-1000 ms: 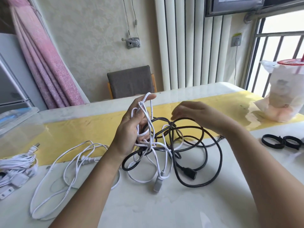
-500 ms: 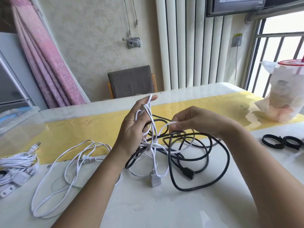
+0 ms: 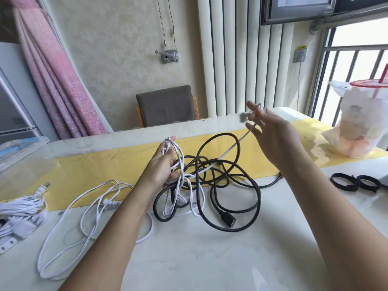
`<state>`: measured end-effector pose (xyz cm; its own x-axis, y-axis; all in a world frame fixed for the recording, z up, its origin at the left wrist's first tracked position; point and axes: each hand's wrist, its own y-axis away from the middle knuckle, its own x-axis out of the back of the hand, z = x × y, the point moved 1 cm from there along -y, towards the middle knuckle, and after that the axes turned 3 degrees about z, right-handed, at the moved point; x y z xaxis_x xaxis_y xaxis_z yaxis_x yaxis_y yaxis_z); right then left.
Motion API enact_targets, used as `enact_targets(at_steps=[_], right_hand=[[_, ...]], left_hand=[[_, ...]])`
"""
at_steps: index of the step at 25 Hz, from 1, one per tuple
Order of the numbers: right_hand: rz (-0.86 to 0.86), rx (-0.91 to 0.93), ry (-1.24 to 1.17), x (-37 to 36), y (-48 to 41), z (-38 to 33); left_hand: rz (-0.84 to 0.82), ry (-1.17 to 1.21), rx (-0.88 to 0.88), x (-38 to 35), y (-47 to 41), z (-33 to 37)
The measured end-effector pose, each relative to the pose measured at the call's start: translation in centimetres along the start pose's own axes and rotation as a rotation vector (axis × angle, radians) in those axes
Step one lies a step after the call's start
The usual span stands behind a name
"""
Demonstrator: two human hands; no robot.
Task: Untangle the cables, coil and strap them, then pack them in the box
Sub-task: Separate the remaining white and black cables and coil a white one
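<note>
Your left hand [image 3: 161,166] grips white cable [image 3: 182,169] loops, fingers curled. Your right hand [image 3: 275,137], raised, pinches its taut end; other fingers splayed, blurred. Black cable [image 3: 227,219] tangled with it on table [image 3: 210,259].

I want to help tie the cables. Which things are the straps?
Look at the right side of the white table, in front of the yellow runner and nearer you than the bagged drink. The straps lie there, two small black rings side by side. Unlike the tangled black cable in the middle, they are short closed bands.
</note>
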<state>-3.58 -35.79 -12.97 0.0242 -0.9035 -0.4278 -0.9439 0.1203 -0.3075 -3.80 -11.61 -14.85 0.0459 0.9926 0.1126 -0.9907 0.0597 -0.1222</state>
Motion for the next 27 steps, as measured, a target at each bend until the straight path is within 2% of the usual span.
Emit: enact_targets(at_steps=[2, 4, 7, 9, 10, 11, 12, 13, 15, 16, 17, 18, 20, 22, 24, 27], right_hand=[[0.067, -0.018, 0.179, 0.8, -0.4, 0.3], [0.129, -0.061, 0.283, 1.4, -0.5, 0.2], [0.205, -0.112, 0.514, 2.0, -0.2, -0.5], [0.311, -0.071, 0.950, 2.2, 0.2, -0.9], [0.419, -0.012, 1.223, 2.0, 0.4, -1.2], [0.521, 0.096, 1.398, 1.1, 0.9, -1.7], [0.566, 0.226, 1.413, -0.1, 1.5, -2.1], [0.505, 0.304, 1.296, -1.8, 2.3, -2.5], [0.127, 0.238, 0.990, -5.9, 4.2, -1.9], [-0.071, 0.139, 0.959, -7.6, 5.2, -0.8], [-0.217, 0.079, 1.028, -8.7, 6.1, 0.7], [-0.283, 0.085, 1.173, -9.1, 6.5, 2.1], [-0.229, 0.157, 1.414, -8.1, 5.3, 2.7], [-0.150, 0.213, 1.435, -5.6, 3.5, 1.5], [-0.071, 0.360, 1.448, -2.9, 1.9, -0.1], [0.044, 0.534, 1.458, 0.0, 0.7, -1.1]], left_hand=[[0.044, 0.036, 0.054, 0.2, 0.0, -0.1], [0.082, 0.011, 0.014, 1.0, -0.4, -0.2], [0.031, -0.095, -0.080, 1.7, 0.0, 0.5], [-0.015, -0.104, -0.109, 1.4, 0.3, 0.9], [-0.052, -0.068, -0.100, 1.0, 0.7, 1.1], [-0.104, 0.004, -0.080, 0.7, 1.0, 1.2], [-0.158, 0.111, -0.047, 0.3, 1.3, 1.5], [-0.199, 0.221, -0.016, -0.1, 1.4, 1.6], [-0.247, 0.410, 0.015, -0.5, 1.3, 1.7], [-0.272, 0.469, 0.004, -0.6, 1.2, 1.7], [-0.307, 0.501, -0.017, -0.7, 1.1, 1.5], [-0.342, 0.505, -0.039, -0.6, 1.0, 1.4], [-0.369, 0.392, -0.063, 0.2, 0.7, 1.2], [-0.327, 0.106, -0.107, 1.6, 0.5, 1.4], [-0.259, -0.143, -0.165, 2.4, 0.5, 1.6], [-0.291, -0.216, -0.161, 2.0, 0.9, 2.0]])
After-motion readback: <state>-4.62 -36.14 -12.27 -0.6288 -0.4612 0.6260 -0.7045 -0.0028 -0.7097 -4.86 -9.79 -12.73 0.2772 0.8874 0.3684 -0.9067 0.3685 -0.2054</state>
